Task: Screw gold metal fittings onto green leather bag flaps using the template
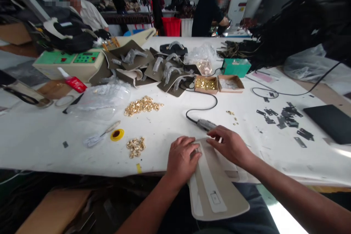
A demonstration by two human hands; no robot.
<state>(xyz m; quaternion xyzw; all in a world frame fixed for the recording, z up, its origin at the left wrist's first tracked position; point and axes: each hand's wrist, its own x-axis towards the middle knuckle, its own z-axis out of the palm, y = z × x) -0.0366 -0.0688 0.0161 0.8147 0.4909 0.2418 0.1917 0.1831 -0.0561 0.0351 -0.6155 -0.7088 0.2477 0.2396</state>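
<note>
Bright, even overhead light floods the white surface (164, 128), with glare near its right edge. Only soft, short shadows lie under the left hand (182, 159) and right hand (230, 146). Below the surface it is dim. Wide-angle bending curves the edges, and the far background is soft.

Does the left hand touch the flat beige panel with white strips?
Touching. The head view shows the left hand lying on the flat beige panel, fingers covering its top edge.
</note>
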